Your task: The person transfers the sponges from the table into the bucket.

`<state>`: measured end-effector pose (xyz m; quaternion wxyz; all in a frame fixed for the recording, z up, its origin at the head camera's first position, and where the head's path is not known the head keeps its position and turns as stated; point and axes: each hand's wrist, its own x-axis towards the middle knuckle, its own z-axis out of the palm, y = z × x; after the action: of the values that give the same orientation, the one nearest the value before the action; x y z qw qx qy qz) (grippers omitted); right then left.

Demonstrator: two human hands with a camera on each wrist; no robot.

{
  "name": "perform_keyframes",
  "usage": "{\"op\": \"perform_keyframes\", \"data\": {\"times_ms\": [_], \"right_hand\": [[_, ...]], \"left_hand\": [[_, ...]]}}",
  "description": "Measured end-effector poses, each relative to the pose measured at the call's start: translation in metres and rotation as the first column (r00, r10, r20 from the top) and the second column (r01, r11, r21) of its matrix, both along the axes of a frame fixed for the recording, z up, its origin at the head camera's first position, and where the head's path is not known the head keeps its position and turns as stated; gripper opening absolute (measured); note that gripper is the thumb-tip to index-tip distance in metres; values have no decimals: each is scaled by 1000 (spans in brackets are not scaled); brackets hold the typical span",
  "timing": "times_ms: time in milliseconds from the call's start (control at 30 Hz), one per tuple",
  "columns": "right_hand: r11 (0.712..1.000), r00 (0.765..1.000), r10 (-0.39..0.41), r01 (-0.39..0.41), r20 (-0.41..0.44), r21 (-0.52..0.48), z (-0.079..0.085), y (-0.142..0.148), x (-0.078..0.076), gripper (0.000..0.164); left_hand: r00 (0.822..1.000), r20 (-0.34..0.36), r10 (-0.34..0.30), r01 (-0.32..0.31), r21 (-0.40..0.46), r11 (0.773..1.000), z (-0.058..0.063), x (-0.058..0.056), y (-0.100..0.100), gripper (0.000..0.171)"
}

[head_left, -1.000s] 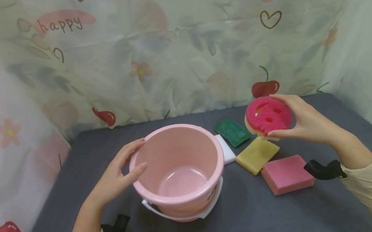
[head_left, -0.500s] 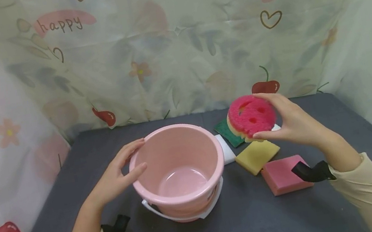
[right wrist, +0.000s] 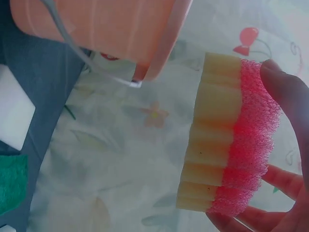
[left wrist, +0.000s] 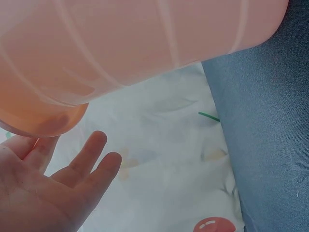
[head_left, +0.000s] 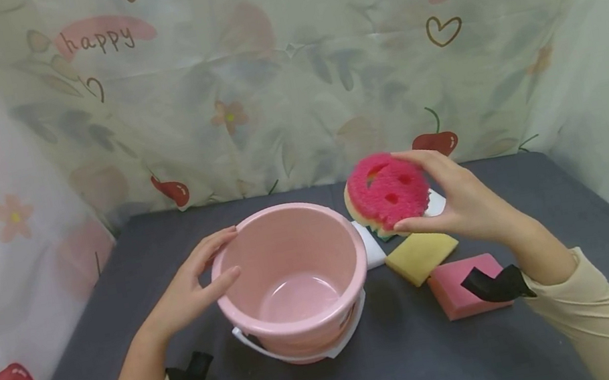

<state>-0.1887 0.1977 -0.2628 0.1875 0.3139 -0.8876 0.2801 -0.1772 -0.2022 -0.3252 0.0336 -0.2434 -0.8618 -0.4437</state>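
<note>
My right hand (head_left: 466, 202) holds a round smiley-face sponge (head_left: 390, 192) by its edge, thumb below and fingers above. The sponge has a fuzzy pink face and a pale yellow, wavy-edged backing, plain in the right wrist view. It is in the air just right of a pink bucket (head_left: 288, 237) with a white handle. Nothing shows inside the bucket. My left hand (head_left: 184, 289) rests on the bucket's left rim, its fingers mostly straight. In the left wrist view two fingers (left wrist: 89, 152) stand apart from the bucket.
Right of the bucket lie a white pad (head_left: 371, 246), a yellow sponge (head_left: 421, 256) and a thick pink sponge (head_left: 452, 296). A green scouring pad (right wrist: 12, 181) is mostly hidden by the held sponge in the head view. Another white piece (head_left: 435, 202) shows behind my right hand.
My right hand has carried the round sponge left and slightly up toward the bucket, and it now covers most of the green pad. The left hand and the bucket stay put.
</note>
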Motion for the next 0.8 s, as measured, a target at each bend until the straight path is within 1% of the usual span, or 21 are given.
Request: {"op": "perform_keyframes", "data": {"times_ms": [167, 300, 467, 600, 800], "right_hand": [[999, 999, 25, -25, -23, -25, 3, -10, 2, 87], [996, 997, 78, -79, -24, -47, 4, -20, 3, 86], [988, 989, 144, -146, -24, -55, 4, -31, 5, 86], [983, 985, 172, -173, -9, -60, 3, -39, 7, 86], [978, 980, 195, -192, 33, -84, 3, -49, 9, 85]], "left_hand": [[1000, 3, 3, -3, 0, 1000, 0, 0, 1, 53], [1000, -8, 0, 1, 5, 1000, 0, 0, 1, 53], [1000, -1, -3, 3, 13, 1000, 1, 1, 1, 53], [1000, 2, -7, 7, 17, 1000, 1, 1, 1, 53], [1000, 7, -3, 3, 10, 1000, 1, 1, 1, 54]]}}
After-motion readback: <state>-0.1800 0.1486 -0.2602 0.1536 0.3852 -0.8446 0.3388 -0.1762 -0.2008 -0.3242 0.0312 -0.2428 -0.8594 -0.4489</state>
